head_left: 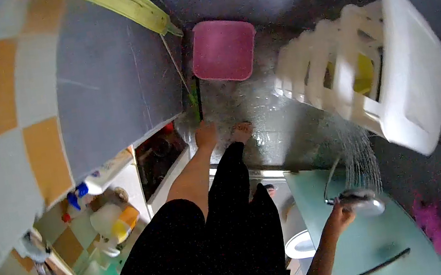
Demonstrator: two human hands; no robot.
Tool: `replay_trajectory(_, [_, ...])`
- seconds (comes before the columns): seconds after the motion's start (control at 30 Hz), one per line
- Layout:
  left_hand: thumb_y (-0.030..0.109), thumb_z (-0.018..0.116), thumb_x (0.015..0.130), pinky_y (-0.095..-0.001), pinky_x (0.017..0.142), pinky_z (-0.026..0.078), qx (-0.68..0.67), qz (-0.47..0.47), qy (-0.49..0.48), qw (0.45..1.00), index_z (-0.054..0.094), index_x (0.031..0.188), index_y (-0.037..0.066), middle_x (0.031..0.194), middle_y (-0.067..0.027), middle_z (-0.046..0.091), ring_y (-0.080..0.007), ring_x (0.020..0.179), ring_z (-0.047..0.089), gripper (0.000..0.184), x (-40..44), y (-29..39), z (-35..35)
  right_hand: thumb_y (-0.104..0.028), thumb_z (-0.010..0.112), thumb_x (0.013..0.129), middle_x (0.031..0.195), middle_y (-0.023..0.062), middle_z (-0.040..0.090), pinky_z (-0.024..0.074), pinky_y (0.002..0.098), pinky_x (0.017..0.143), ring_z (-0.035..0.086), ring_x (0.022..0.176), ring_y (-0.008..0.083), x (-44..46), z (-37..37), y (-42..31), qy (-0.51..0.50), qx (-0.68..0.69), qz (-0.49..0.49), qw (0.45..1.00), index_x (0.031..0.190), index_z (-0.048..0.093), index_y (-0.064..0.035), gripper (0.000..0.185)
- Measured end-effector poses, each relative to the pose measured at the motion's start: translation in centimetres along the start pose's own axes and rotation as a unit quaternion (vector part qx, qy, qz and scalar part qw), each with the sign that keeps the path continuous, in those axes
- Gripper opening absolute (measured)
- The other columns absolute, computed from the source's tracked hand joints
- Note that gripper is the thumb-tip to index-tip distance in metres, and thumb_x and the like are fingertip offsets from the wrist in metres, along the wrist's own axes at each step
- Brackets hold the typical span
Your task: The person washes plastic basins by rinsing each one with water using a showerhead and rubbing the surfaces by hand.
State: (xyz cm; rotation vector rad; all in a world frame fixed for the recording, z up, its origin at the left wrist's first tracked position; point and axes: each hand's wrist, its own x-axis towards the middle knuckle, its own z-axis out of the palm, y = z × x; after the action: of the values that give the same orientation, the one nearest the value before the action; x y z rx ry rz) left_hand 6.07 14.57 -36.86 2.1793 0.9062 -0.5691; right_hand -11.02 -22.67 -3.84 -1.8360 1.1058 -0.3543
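My right hand is wrapped around the handle of a shower head at the lower right. Streams of water spray from it towards the wet floor, near the base of a white plastic rack. The rack has tiers with openings, and something yellow shows through one of them. A hose runs close to the shower head. Out of view is my left hand.
A pink basin sits on the wet grey floor beyond my bare feet. A yellow-green long object hangs at the upper left. A frosted glass door stands beside my right arm; bottles are at left.
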Motion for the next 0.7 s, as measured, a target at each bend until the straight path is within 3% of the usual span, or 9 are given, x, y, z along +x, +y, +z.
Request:
replay_trajectory(0.13, [0.037, 0.066, 0.088, -0.0454, 0.090, 0.049, 0.154, 0.227, 0.052, 0.960, 0.055, 0.131, 0.005, 0.124, -0.0165, 0.062, -0.0332, 0.114, 0.059, 0.055, 5.4, 0.5, 5.2, -0.008, 0.065, 0.091, 0.123, 0.0155, 0.058, 0.0468, 0.0373, 0.096, 0.055, 0.112, 0.0239, 0.8, -0.4, 6.5, -0.065, -0.123, -0.007, 0.990, 0.128, 0.049, 0.0052, 0.043])
replay_trajectory(0.23, [0.037, 0.065, 0.088, -0.0454, 0.097, 0.048, 0.196, 0.230, -0.088, 0.949, 0.051, 0.138, 0.004, 0.138, -0.0157, 0.055, -0.0354, 0.121, 0.056, 0.062, 6.8, 9.7, 4.2, -0.008, 0.062, 0.093, 0.131, 0.0176, 0.054, 0.0427, 0.0390, 0.105, 0.052, 0.121, 0.0267, -0.5, 1.0, 10.4, -0.052, -0.111, -0.028, 0.992, 0.133, 0.047, 0.0053, 0.045])
replay_trajectory(0.33, [0.025, 0.054, 0.092, -0.0510, 0.102, 0.044, 0.285, 0.404, 0.090, 0.865, 0.044, 0.144, 0.005, 0.147, -0.0144, 0.046, -0.0354, 0.128, 0.050, 0.056, 17.4, 4.0, 15.8, -0.009, 0.064, 0.093, 0.136, 0.0177, 0.048, 0.0418, 0.0398, 0.106, 0.050, 0.123, 0.0276, -1.0, -0.1, 14.4, -0.073, -0.222, 0.011, 0.972, 0.136, 0.043, 0.0053, 0.050])
replay_trajectory(0.43, [0.018, 0.051, 0.091, -0.0622, 0.107, 0.035, 0.311, 0.519, 0.248, 0.757, 0.046, 0.144, 0.007, 0.148, -0.0136, 0.045, -0.0356, 0.134, 0.045, 0.055, 21.2, 4.4, 17.9, -0.006, 0.064, 0.092, 0.135, 0.0168, 0.047, 0.0440, 0.0417, 0.104, 0.053, 0.117, 0.0287, -1.2, 1.4, 14.6, -0.064, -0.285, 0.143, 0.946, 0.134, 0.039, 0.0043, 0.050])
replay_trajectory(0.53, [0.019, 0.053, 0.090, -0.0628, 0.109, 0.032, 0.354, 0.503, 0.332, 0.715, 0.054, 0.138, 0.008, 0.146, -0.0150, 0.048, -0.0357, 0.133, 0.046, 0.049, 27.1, 1.9, 23.5, -0.003, 0.068, 0.087, 0.127, 0.0158, 0.051, 0.0448, 0.0438, 0.104, 0.053, 0.116, 0.0295, -1.9, 1.9, 16.1, -0.035, -0.292, 0.143, 0.945, 0.128, 0.045, 0.0002, 0.047])
replay_trajectory(0.57, [0.020, 0.054, 0.090, -0.0619, 0.108, 0.033, 0.383, 0.464, 0.243, 0.761, 0.057, 0.135, 0.009, 0.144, -0.0147, 0.050, -0.0351, 0.132, 0.047, 0.046, 26.6, 2.8, 22.7, -0.004, 0.069, 0.085, 0.125, 0.0160, 0.052, 0.0444, 0.0442, 0.104, 0.053, 0.116, 0.0303, -1.9, 3.3, 15.6, -0.001, -0.273, 0.171, 0.947, 0.125, 0.047, -0.0005, 0.046])
replay_trajectory(0.63, [0.022, 0.055, 0.089, -0.0601, 0.107, 0.035, 0.423, 0.370, 0.062, 0.825, 0.062, 0.129, 0.010, 0.139, -0.0139, 0.055, -0.0340, 0.129, 0.051, 0.042, 25.4, 7.3, 19.3, -0.003, 0.069, 0.085, 0.124, 0.0172, 0.054, 0.0424, 0.0461, 0.106, 0.053, 0.116, 0.0337, -2.6, 1.2, 18.2, -0.093, -0.449, 0.078, 0.885, 0.122, 0.049, -0.0006, 0.042])
replay_trajectory(0.67, [0.023, 0.053, 0.090, -0.0590, 0.106, 0.037, 0.471, 0.369, 0.035, 0.801, 0.061, 0.130, 0.010, 0.137, -0.0143, 0.056, -0.0341, 0.127, 0.052, 0.043, 25.2, 7.5, 19.0, -0.003, 0.069, 0.085, 0.123, 0.0179, 0.054, 0.0414, 0.0471, 0.107, 0.053, 0.116, 0.0354, -2.9, 0.3, 19.5, -0.123, -0.527, 0.021, 0.841, 0.120, 0.050, -0.0006, 0.040])
replay_trajectory(0.7, [0.025, 0.051, 0.091, -0.0579, 0.105, 0.039, 0.516, 0.366, 0.008, 0.774, 0.060, 0.132, 0.010, 0.135, -0.0148, 0.058, -0.0342, 0.126, 0.053, 0.044, 25.1, 7.5, 18.8, -0.003, 0.069, 0.085, 0.124, 0.0184, 0.054, 0.0405, 0.0476, 0.107, 0.052, 0.117, 0.0365, -3.2, -0.2, 20.2, -0.122, -0.501, 0.043, 0.856, 0.120, 0.050, -0.0003, 0.040])
